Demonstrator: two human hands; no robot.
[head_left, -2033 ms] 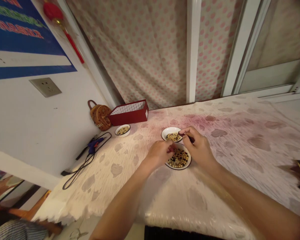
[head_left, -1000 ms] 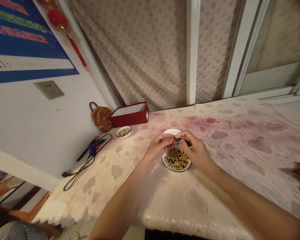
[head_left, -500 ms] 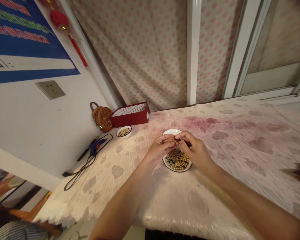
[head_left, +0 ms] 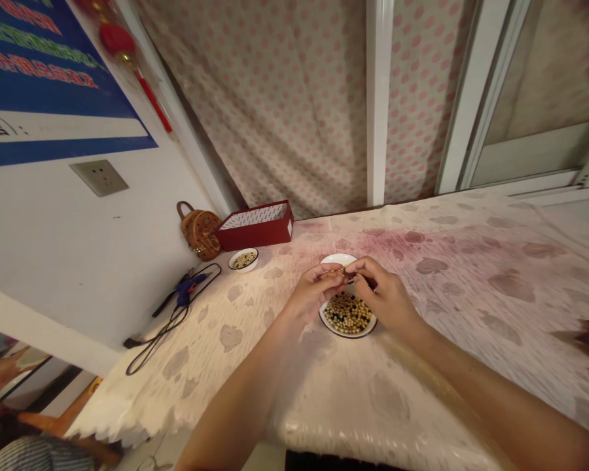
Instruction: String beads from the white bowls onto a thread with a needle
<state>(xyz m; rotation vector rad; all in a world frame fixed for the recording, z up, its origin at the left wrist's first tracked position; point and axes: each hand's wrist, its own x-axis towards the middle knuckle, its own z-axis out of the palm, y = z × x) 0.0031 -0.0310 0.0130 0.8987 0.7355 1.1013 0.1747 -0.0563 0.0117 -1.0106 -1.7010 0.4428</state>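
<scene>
My left hand (head_left: 318,288) and my right hand (head_left: 380,291) meet at the fingertips, both closed in a pinch. Between them is a small dark brown piece (head_left: 347,273), too small and too covered by fingers to name. Just below, a white dark-rimmed dish (head_left: 322,322) holds many small yellow and black beads or beans (head_left: 348,314). Beyond my fingers stands a second white bowl (head_left: 338,259), partly hidden by the hands, so its contents hardly show.
To the left stand a small bowl of similar pieces (head_left: 244,260), a red box (head_left: 258,233) and a brown mini backpack (head_left: 199,232). A blue glue gun (head_left: 189,288) lies with its looped cord by the wall. A patterned cloth (head_left: 230,337) covers the table.
</scene>
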